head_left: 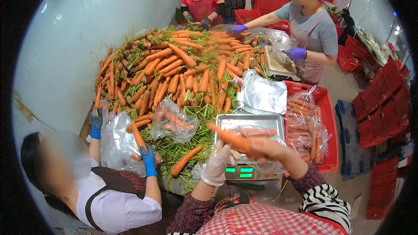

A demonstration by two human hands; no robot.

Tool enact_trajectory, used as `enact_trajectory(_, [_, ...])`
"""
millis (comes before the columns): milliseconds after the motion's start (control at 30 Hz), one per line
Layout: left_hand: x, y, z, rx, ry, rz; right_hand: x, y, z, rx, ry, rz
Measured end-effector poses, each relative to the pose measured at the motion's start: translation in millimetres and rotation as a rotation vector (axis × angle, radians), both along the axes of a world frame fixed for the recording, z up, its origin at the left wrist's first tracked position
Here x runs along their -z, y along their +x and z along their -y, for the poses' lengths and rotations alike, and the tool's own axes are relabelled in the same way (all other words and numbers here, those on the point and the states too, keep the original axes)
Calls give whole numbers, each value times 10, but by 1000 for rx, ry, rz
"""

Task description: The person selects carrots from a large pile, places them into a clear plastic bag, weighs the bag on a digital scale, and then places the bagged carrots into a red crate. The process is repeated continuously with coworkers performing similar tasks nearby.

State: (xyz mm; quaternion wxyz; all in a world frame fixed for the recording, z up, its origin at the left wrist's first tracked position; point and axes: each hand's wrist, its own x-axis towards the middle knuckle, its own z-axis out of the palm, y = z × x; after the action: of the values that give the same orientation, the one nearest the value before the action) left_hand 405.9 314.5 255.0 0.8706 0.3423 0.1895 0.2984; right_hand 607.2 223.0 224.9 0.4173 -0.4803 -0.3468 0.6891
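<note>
A carrot (228,135) is gripped in my bare right hand (269,150), its tip pointing left above a digital scale (240,117) with a steel tray. My left hand (218,162) wears a thin clear plastic glove and is at the tray's left side, just below the carrot. Its fingers are curled beside a clear plastic bag (274,167), but whether they grip the bag is unclear. That bag lies on the tray with carrots (259,132) in it. A single carrot (186,161) lies on cut green tops to the left.
A large carrot heap (176,68) covers the table. A red crate (331,143) of bagged carrots stands right of the scale, near a stack of plastic bags (263,93). Co-workers' gloved hands work at left (148,160), at far right (237,29), and at the back (205,23).
</note>
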Motion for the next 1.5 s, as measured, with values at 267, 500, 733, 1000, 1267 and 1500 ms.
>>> enact_trajectory(267, [38,-11,180,-186,-98,-222,168,-270,733,-75,94,448])
enact_trajectory(500, [954,-173,-113,209,-740,153,-50,-747,662,20,1087,580])
enact_trajectory(733, [252,-153,-243,-251,-291,-113,460,-1153,767,-211,747,695])
enact_trajectory(1000, [-204,106,311,-95,51,-200,-303,-729,585,466,744,1169])
enact_trajectory(1267, [-315,41,107,-120,13,6,910,-166,273,100,355,1295])
enact_trajectory(1500, [-236,-154,114,11,321,-278,775,-167,270,117,534,1414])
